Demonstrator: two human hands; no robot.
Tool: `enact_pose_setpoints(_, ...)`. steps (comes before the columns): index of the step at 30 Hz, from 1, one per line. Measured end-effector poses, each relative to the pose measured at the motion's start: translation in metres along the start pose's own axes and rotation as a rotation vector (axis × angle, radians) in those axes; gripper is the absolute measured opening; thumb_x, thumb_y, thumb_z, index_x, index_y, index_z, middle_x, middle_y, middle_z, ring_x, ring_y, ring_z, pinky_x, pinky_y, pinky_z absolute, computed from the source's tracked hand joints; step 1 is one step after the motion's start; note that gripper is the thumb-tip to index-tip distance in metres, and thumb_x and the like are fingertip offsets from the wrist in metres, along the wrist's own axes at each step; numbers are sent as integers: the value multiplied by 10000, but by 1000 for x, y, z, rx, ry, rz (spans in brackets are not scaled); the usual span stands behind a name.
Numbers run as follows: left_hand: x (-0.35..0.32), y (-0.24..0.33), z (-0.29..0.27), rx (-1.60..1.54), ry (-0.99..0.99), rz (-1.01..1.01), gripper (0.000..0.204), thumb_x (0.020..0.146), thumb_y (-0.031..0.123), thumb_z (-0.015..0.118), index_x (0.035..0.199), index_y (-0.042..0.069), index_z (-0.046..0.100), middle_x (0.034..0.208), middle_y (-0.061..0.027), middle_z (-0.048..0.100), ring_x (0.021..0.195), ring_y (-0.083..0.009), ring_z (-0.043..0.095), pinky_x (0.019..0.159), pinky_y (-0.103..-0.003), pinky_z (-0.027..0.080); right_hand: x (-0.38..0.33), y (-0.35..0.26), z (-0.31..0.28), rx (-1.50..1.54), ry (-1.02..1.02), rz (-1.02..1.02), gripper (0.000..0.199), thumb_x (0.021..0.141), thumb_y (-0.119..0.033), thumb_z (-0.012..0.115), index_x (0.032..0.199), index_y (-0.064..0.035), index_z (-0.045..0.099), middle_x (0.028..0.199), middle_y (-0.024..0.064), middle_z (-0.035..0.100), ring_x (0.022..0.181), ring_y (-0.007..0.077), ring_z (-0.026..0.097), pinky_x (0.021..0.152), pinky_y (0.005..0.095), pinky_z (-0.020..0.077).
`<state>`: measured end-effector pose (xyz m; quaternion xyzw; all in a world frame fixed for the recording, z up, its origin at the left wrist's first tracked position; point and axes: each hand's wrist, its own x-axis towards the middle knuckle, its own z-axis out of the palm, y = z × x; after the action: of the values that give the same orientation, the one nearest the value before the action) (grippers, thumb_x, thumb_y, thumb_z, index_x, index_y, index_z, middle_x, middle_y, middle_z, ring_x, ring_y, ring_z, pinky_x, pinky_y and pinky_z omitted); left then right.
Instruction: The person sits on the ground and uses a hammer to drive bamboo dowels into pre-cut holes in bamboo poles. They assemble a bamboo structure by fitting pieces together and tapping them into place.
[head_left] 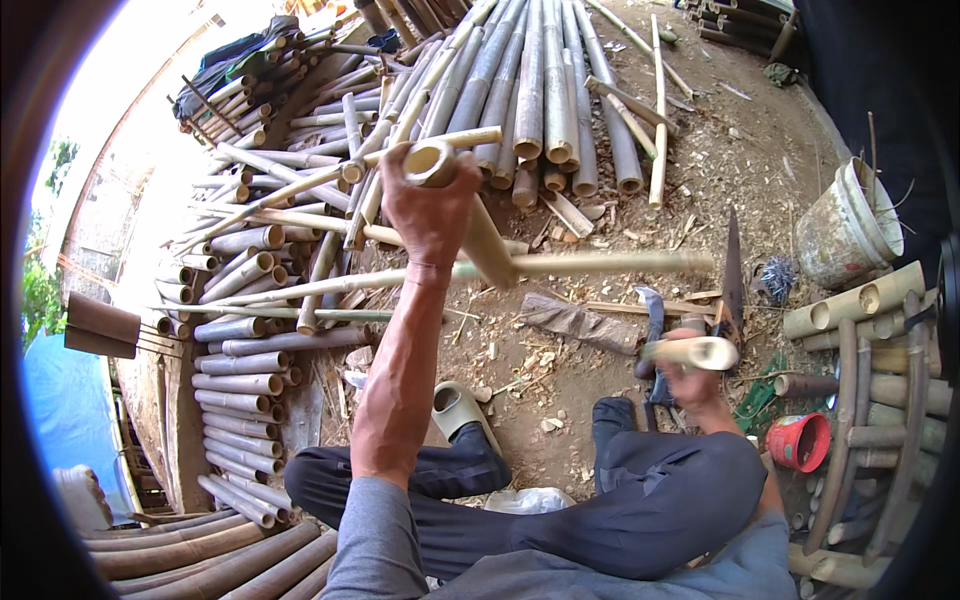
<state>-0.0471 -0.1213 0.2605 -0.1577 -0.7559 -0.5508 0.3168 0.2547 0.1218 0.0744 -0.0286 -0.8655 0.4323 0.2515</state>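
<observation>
My left hand (432, 215) is closed round a thick bamboo tube (486, 245) near its open upper end. The tube slants down and to the right. A thinner pale pole (610, 263) meets the tube near its lower end and sticks out to the right; whether it passes through is unclear. My right hand (695, 388), slightly blurred, grips a short bamboo piece (690, 352) with its hollow end turned right. Close behind that hand, a tool with a curved metal head (650, 310) and a saw (733, 265) rest on the ground.
Bamboo poles (545, 100) lie piled ahead, with stacked cut lengths (240, 385) on the left. A white bucket (845, 225), a red bucket (798, 441) and bamboo pieces with round holes (850, 303) stand or lie right. Wood chips litter the dirt around a rough log piece (580, 322).
</observation>
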Motion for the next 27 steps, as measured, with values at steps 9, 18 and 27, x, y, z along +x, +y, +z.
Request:
enact_pose_setpoints(9,-30,122,20,58,-562,265,532,702,269,833,1095,20,575,937,-158,700,872,-292,715,799,-389,579,-87,-7,-190,-52,627,295,345,1004,-146,602,1266,65,525,1140,110,605,1006,177,579,897,319,483)
enact_pose_setpoints(18,2,105,29,-313,-907,145,521,642,52,750,1140,20,602,1034,-97,676,957,-191,680,907,-323,579,-157,-24,-201,-253,654,444,464,992,-149,629,1352,85,452,1183,150,604,1090,204,585,954,347,473)
enact_pose_setpoints(27,-87,63,39,-519,-1228,206,493,656,127,788,1111,60,612,1029,-79,656,931,-181,669,865,-335,570,-194,-19,-173,-266,637,489,462,959,-191,664,1314,55,498,1119,169,649,1022,245,648,894,372,508)
